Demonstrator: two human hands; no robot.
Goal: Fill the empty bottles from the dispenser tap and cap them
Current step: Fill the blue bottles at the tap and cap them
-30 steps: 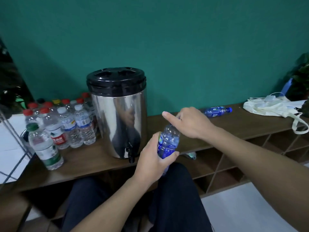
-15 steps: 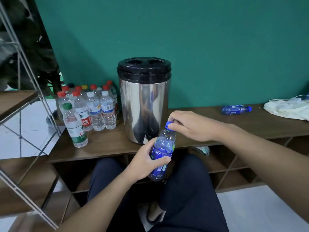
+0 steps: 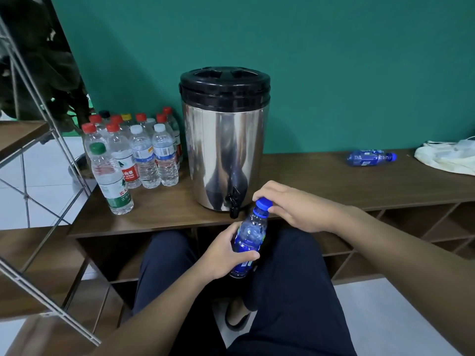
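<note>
Capping is the step in hand: the blue cap is pinched by the fingers of the right hand, while the bottle is gripped round its blue label by the left hand. The bottle is held tilted over the lap, just in front of the tap of the dispenser, clear of the table. Whether the cap is fully tight cannot be told; a further twist is probably called for, then the bottle would be set with the capped bottles left of the dispenser. A second blue bottle lies on its side to the right. Compared with half a second ago, the grips are unchanged, but more of the cap is exposed.
</note>
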